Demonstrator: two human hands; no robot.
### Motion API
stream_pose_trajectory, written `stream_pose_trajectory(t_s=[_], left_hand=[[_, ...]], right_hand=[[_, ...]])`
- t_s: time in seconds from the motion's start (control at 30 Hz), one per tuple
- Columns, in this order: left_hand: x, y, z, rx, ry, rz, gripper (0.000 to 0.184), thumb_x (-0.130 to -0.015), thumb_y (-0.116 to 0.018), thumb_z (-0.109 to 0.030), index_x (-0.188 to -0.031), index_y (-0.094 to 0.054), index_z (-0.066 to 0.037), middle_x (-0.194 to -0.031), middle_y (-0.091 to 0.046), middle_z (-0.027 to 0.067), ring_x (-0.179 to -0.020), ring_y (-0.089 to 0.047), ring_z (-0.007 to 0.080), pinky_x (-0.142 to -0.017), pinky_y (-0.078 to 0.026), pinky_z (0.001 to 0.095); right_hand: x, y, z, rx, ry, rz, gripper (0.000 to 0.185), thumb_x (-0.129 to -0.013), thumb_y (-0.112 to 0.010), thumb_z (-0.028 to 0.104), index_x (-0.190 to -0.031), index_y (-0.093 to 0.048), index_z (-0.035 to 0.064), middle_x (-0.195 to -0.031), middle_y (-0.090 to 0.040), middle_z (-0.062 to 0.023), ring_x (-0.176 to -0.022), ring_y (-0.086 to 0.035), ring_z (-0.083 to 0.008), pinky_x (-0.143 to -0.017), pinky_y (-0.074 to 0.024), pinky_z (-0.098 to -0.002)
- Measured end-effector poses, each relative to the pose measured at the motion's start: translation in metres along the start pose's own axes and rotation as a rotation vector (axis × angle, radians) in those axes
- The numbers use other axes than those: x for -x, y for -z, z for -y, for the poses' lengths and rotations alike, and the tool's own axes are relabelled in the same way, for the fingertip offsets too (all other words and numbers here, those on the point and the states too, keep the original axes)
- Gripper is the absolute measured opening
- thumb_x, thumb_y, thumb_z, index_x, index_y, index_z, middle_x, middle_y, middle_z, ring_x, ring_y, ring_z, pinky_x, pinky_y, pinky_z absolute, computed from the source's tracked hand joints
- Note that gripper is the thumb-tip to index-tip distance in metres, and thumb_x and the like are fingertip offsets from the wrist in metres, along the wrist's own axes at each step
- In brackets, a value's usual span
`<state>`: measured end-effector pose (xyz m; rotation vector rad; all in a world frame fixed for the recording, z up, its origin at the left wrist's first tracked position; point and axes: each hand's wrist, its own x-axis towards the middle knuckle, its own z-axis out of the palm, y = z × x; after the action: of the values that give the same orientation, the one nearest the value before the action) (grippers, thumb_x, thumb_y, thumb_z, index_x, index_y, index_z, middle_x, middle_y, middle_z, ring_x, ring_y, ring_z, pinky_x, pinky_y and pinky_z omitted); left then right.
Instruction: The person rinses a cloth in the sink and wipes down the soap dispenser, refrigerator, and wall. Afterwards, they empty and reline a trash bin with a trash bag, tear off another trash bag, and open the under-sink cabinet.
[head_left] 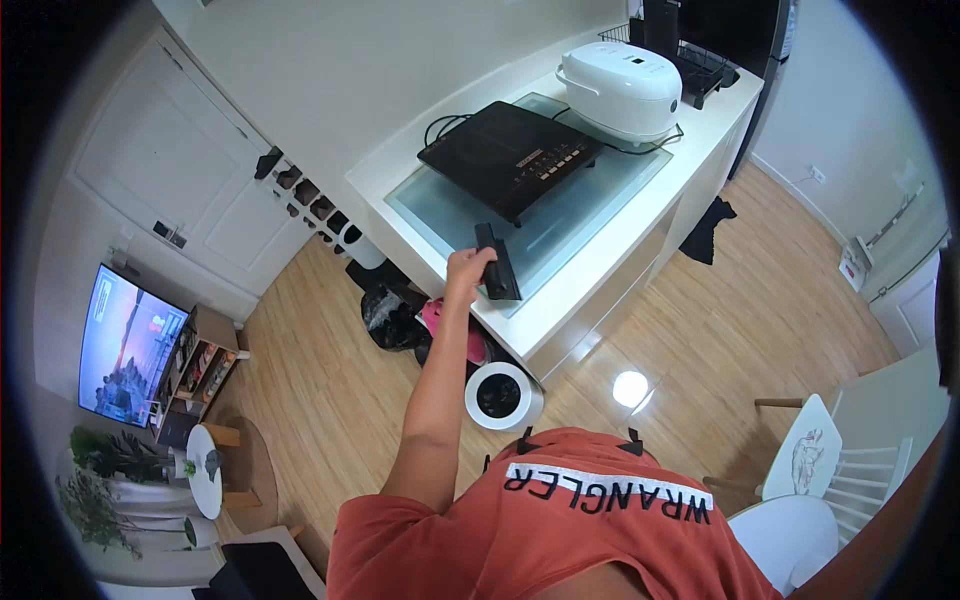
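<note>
My left hand (468, 272) reaches out over the near left corner of the white counter (560, 315). Its fingers are closed on a black bar-shaped object (497, 265) with a flat plate along one side; its exact kind is unclear. That object stands over the frosted glass panel (560, 235) set in the counter top. Just beyond it lies a black induction cooker (500, 150), its row of buttons facing me. A white rice cooker (622, 88) sits behind to the right. My right forearm (875, 545) shows blurred at the lower right edge, and the right hand is out of frame.
Below the counter corner stand a white round bin (498, 396) and black bags (390, 315). A white chair (800, 450) is at right. A black cloth (708, 232) lies on the wooden floor. A television (130, 345) and shelf (205, 350) are at left.
</note>
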<state>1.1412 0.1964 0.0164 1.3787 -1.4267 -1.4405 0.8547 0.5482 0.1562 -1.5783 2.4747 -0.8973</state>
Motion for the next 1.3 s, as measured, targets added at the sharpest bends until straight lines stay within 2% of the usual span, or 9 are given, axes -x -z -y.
stream_pose_trajectory(t_s=[0.07, 0.23, 0.33, 0.53, 0.77, 0.87, 1.1, 1.2, 1.3], left_hand=[[0.010, -0.001, -0.004, 0.476, 0.114, 0.116, 0.024, -0.067, -0.064, -0.013, -0.084, -0.060, 0.003, -0.075, -0.057, 0.0068, -0.065, -0.054, 0.0176, -0.062, -0.045, 0.0309], [0.048, 0.001, -0.021, 0.739, 0.203, 0.260, 0.028, -0.071, -0.060, -0.010, -0.096, -0.055, 0.001, -0.083, -0.058, 0.0099, -0.073, -0.058, 0.0226, -0.070, -0.049, 0.0366], [0.064, 0.000, -0.033, 0.800, 0.279, 0.385, 0.025, -0.074, -0.058, -0.010, -0.096, -0.056, 0.001, -0.091, -0.061, 0.0139, -0.083, -0.060, 0.0248, -0.082, -0.047, 0.0395], [0.078, 0.002, -0.031, 0.797, 0.240, 0.309, 0.025, -0.071, -0.067, -0.009, -0.093, -0.058, 0.000, -0.085, -0.062, 0.0081, -0.078, -0.061, 0.0192, -0.074, -0.050, 0.0339], [0.087, 0.007, -0.045, 0.809, 0.204, 0.347, 0.023, -0.073, -0.065, -0.006, -0.094, -0.059, 0.003, -0.084, -0.064, 0.0112, -0.077, -0.063, 0.0220, -0.075, -0.052, 0.0364], [0.090, 0.014, -0.055, 0.836, 0.260, 0.504, 0.026, -0.073, -0.064, -0.005, -0.097, -0.057, 0.003, -0.086, -0.063, 0.0141, -0.080, -0.064, 0.0248, -0.075, -0.053, 0.0394], [0.123, -0.003, -0.081, 0.941, 0.142, 0.404, 0.039, -0.068, -0.071, -0.002, -0.100, -0.050, 0.001, -0.089, -0.060, 0.0113, -0.078, -0.062, 0.0214, -0.073, -0.053, 0.0355], [0.130, -0.022, -0.075, 0.982, 0.108, 0.321, 0.038, -0.068, -0.071, -0.002, -0.099, -0.050, 0.002, -0.089, -0.060, 0.0116, -0.079, -0.062, 0.0208, -0.074, -0.053, 0.0357], [0.134, -0.033, -0.062, 1.106, 0.130, 0.453, 0.030, -0.072, -0.066, -0.005, -0.099, -0.054, 0.000, -0.090, -0.061, 0.0106, -0.081, -0.062, 0.0208, -0.075, -0.053, 0.0355]], right_hand=[[-0.005, 0.001, -0.004, -0.011, 0.008, 0.003, 0.034, -0.085, -0.051, 0.014, -0.114, -0.046, -0.0024, -0.095, -0.058, -0.0111, -0.088, -0.056, -0.0182, -0.076, -0.0462, -0.0293], [-0.016, 0.001, -0.015, -0.052, 0.039, 0.033, 0.038, -0.084, -0.053, 0.014, -0.116, -0.043, -0.0021, -0.094, -0.058, -0.0113, -0.087, -0.056, -0.0179, -0.074, -0.0464, -0.0289], [-0.018, 0.003, -0.017, -0.054, 0.037, 0.049, 0.040, -0.083, -0.054, 0.014, -0.118, -0.042, -0.0020, -0.094, -0.057, -0.0114, -0.086, -0.056, -0.0177, -0.073, -0.0465, -0.0287], [-0.033, 0.002, -0.014, -0.066, 0.019, 0.084, 0.045, -0.082, -0.056, 0.015, -0.120, -0.039, -0.0016, -0.093, -0.057, -0.0117, -0.085, -0.056, -0.0174, -0.071, -0.0466, -0.0282], [-0.033, 0.008, -0.016, -0.071, 0.002, 0.051, 0.051, -0.081, -0.059, 0.015, -0.123, -0.036, -0.0012, -0.093, -0.056, -0.0120, -0.084, -0.056, -0.0169, -0.068, -0.0469, -0.0277], [-0.040, 0.024, -0.008, -0.085, 0.043, -0.020, 0.054, -0.080, -0.060, 0.015, -0.124, -0.035, -0.0011, -0.092, -0.056, -0.0121, -0.083, -0.056, -0.0167, -0.067, -0.0470, -0.0274], [-0.044, 0.079, 0.108, -0.395, 0.348, -0.475, 0.060, -0.079, -0.063, 0.016, -0.127, -0.032, -0.0007, -0.091, -0.055, -0.0124, -0.082, -0.056, -0.0163, -0.065, -0.0472, -0.0269], [-0.061, 0.025, 0.159, -0.608, 0.372, -0.277, 0.063, -0.078, -0.064, 0.016, -0.129, -0.030, -0.0005, -0.091, -0.055, -0.0126, -0.081, -0.056, -0.0161, -0.064, -0.0473, -0.0266], [-0.077, -0.061, 0.176, -0.719, 0.225, 0.200, 0.066, -0.078, -0.065, 0.016, -0.130, -0.029, -0.0003, -0.091, -0.054, -0.0127, -0.081, -0.056, -0.0160, -0.063, -0.0474, -0.0264]])
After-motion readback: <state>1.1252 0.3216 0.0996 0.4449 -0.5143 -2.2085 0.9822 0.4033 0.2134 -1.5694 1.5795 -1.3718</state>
